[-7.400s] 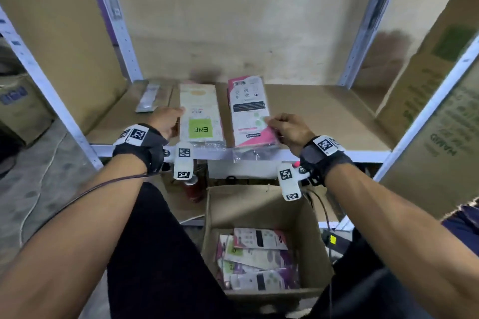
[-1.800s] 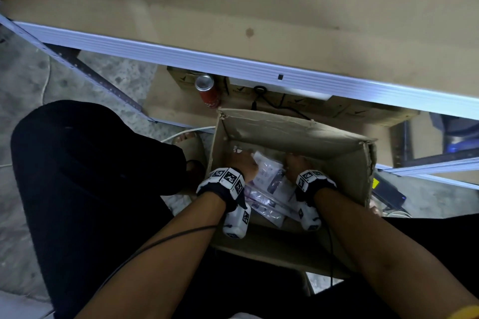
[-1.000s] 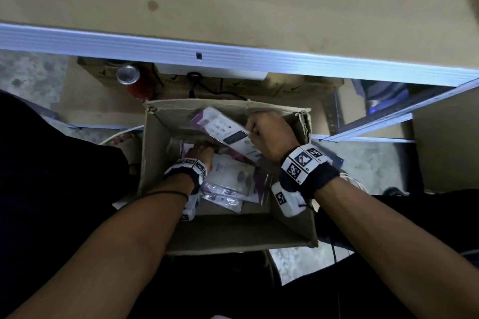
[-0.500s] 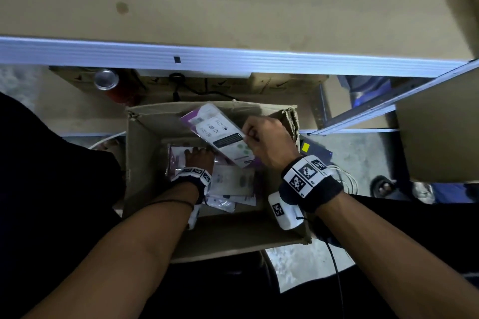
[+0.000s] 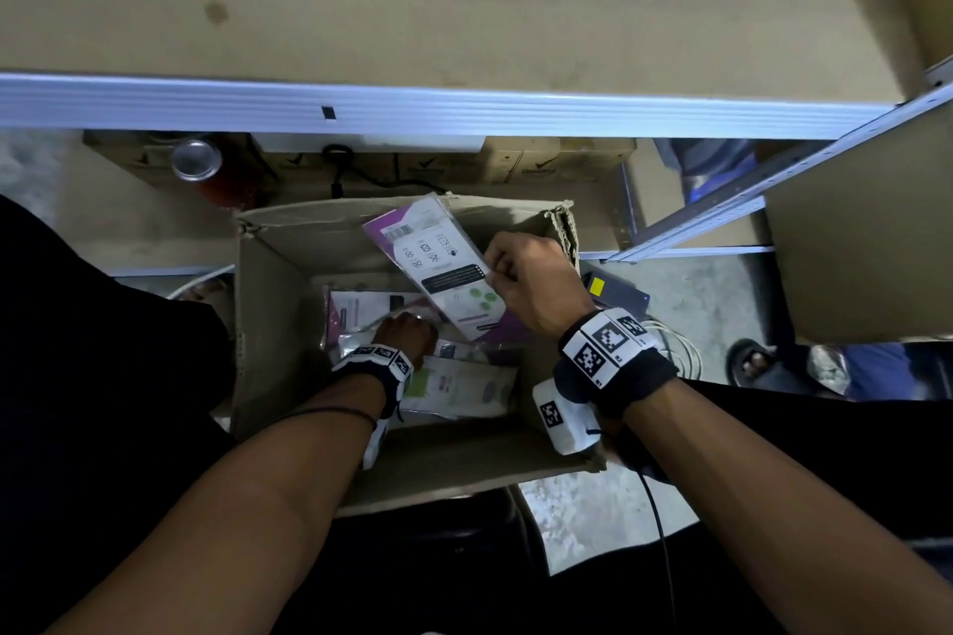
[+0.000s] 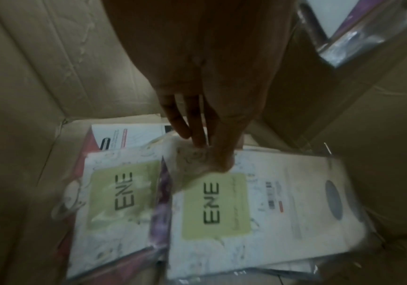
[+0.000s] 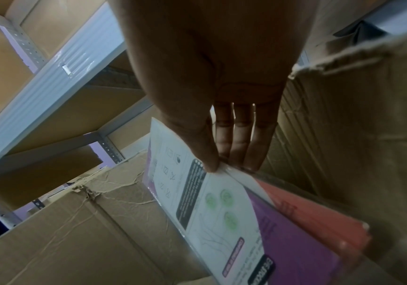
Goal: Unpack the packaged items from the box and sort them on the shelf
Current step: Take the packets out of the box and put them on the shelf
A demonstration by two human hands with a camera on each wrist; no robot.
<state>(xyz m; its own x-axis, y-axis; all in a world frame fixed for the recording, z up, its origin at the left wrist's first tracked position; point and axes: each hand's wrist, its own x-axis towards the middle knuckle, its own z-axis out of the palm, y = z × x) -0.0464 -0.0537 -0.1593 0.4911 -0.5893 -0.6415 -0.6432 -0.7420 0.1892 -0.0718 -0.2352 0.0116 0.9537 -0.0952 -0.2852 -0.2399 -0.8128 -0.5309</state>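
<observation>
The right hand (image 5: 533, 284) pinches the long edge of a purple-and-white packet (image 5: 443, 268), thumb on its printed face and fingers (image 7: 240, 138) behind it. In the right wrist view a second, red-orange packet (image 7: 319, 214) sits in the same grip behind the purple one. Both are raised above the other contents, toward one o'clock inside the cardboard box (image 5: 268, 304), with the purple packet's far end pointing to eleven o'clock over the box's back wall.

The left hand (image 5: 407, 333) is deep in the box, at about nine o'clock from the right hand. Its thumb and fingertips (image 6: 198, 135) pinch the crinkled plastic top of a white packet with a green ENE label (image 6: 253, 208). That packet lies flat on the heap; a second ENE packet (image 6: 114, 202) lies just beside it, partly tucked under its edge, and another white packet with red trim (image 6: 126, 137) shows beyond them.

Past the box at twelve o'clock runs the pale metal front rail of the shelf (image 5: 464, 111), with its brown board above. At ten o'clock from the box a red can (image 5: 198, 162) stands under the shelf.
</observation>
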